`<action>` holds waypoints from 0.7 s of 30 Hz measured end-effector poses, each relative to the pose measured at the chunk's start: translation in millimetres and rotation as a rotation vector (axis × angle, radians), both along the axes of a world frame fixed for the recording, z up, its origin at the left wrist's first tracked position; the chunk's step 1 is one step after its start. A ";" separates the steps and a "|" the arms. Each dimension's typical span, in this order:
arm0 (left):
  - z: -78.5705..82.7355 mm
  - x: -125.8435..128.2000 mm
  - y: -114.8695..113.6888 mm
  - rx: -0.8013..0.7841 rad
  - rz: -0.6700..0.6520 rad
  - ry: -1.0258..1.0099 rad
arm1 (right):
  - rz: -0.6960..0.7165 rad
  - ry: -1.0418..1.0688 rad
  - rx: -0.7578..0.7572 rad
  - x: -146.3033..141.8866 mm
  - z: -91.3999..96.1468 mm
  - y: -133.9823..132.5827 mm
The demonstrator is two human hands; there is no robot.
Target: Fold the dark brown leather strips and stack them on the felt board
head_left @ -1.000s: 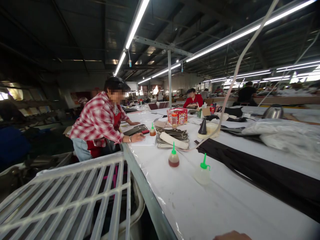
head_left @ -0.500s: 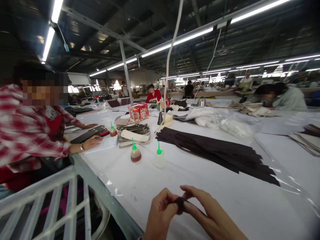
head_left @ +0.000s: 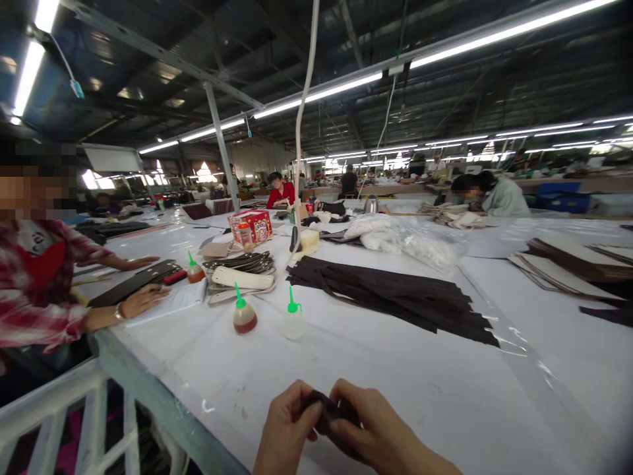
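Observation:
Between my hands is a dark brown strip [head_left: 327, 410], curled and partly hidden by the fingers. My left hand [head_left: 289, 422] pinches its left end between thumb and fingers. On the other side my right hand [head_left: 372, 422] grips it, thumb and fingers closed round the strip. Both hands are over the white table [head_left: 445, 396] at its near side. Beyond them lies a pile of long dark brown strips [head_left: 390, 297]. Two green-tipped squeeze bottles stand to its left: one with amber liquid [head_left: 244, 315], one whitish [head_left: 294, 320].
At left a co-worker's hand [head_left: 143, 300] rests by white paper [head_left: 180, 298]. Stacked pale pieces [head_left: 242, 278], a third bottle [head_left: 194, 269] and a red box [head_left: 257, 226] stand beyond. Clear plastic bags [head_left: 400, 236] lie behind the strips; layered sheets [head_left: 568, 267] are at right. A pale slatted rack [head_left: 89, 422] borders the table.
My right hand has closed from spread fingers onto the strip, and more of the strip now shows. The view has turned right, so the scene has shifted left.

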State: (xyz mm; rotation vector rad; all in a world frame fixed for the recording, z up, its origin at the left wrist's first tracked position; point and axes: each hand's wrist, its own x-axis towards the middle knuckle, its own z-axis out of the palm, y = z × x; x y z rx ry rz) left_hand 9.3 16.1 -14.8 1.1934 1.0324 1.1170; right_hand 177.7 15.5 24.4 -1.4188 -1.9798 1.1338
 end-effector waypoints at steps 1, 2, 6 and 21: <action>-1.6 -2.7 2.8 0.003 0.018 0.012 | 0.013 -0.017 -0.023 7.0 1.9 -2.0; -3.3 -5.7 5.5 -0.002 0.040 0.028 | 0.020 -0.041 -0.053 16.7 3.6 -5.0; -11.3 -20.3 15.9 -0.067 0.109 0.082 | -0.045 -0.145 -0.219 78.6 2.4 -28.2; -16.5 -37.6 26.1 -0.300 0.168 0.122 | -0.276 0.031 -0.671 245.4 -11.3 -135.8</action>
